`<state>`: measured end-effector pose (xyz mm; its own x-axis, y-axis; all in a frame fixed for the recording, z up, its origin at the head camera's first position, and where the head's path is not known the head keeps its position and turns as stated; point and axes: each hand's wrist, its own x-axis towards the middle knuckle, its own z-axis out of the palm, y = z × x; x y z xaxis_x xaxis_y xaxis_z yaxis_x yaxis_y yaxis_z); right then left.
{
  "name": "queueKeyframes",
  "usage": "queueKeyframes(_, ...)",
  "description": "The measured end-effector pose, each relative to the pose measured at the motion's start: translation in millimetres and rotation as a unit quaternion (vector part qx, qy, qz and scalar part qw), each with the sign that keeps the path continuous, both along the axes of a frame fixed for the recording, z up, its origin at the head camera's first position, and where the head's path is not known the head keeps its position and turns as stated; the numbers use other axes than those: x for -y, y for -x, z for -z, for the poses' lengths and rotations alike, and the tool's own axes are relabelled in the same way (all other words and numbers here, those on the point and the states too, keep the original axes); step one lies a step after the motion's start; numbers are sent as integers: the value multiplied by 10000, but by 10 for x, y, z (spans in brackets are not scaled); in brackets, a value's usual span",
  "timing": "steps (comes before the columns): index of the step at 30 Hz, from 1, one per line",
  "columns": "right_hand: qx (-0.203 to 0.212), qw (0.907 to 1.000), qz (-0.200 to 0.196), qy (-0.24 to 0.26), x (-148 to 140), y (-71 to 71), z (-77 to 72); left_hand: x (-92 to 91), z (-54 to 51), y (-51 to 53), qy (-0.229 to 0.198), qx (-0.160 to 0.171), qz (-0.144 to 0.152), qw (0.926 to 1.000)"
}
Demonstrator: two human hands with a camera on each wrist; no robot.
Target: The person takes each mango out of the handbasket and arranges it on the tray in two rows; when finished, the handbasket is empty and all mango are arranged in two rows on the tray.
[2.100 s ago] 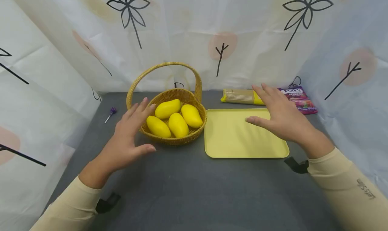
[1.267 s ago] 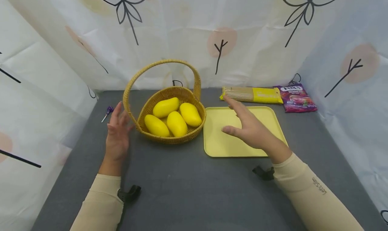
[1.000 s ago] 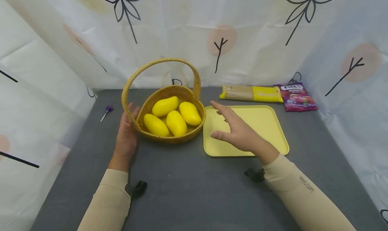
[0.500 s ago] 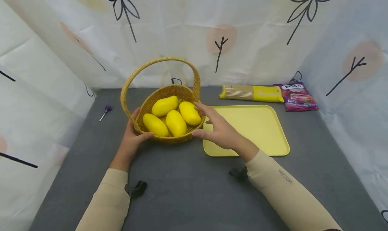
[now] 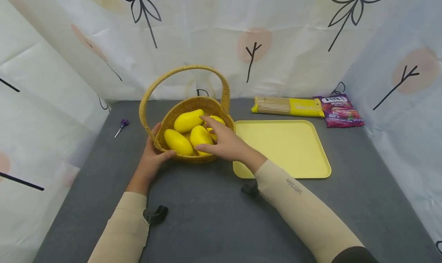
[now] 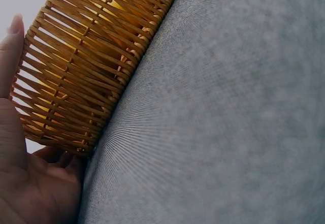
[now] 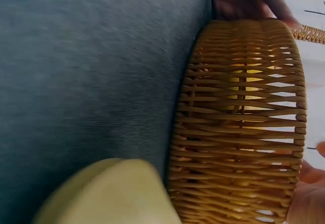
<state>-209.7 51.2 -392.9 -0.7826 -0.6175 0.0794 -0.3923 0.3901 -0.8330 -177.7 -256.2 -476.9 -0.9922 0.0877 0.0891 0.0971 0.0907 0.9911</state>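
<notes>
A wicker basket (image 5: 197,159) with a tall handle holds several yellow mangoes (image 5: 177,142). My left hand (image 5: 148,163) grips the basket's left side, its thumb on the front rim; in the left wrist view that hand (image 6: 35,183) lies against the woven wall (image 6: 86,66). Over the basket's right part is my right hand (image 5: 224,140), fingers and thumb spread above the front-middle mango (image 5: 200,136), partly covering the right one. Whether it touches a mango cannot be told. The right wrist view shows the right hand (image 7: 310,196) at the basket's rim (image 7: 300,107).
Right of the basket lies a yellow tray (image 5: 283,151). Behind it are a yellow noodle packet (image 5: 288,106) and a purple candy bag (image 5: 340,111). A purple lollipop (image 5: 123,124) lies on the grey table (image 5: 200,217) at the left. Patterned curtains (image 5: 293,44) hang around.
My left hand has come to the basket's left side and taken hold of it. My right hand has moved left from above the tray to over the mangoes. The basket stands where it was.
</notes>
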Motion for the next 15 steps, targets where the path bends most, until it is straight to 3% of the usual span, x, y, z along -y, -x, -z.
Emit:
queueKeyframes(7, -228, 9909, -278, -1301, 192, 153, -11, -21, -16, -20, -5, 39, 0, 10000)
queueKeyframes(12, -460, 9769, -40, -2088, 334, 188, 36, -27, -13, -21, 6, 21, 6, 10000)
queueKeyframes(15, -670, 9690, 183, -2371, 403, 254, 199, -25, -5, -14, -23, 1, 19, 10000)
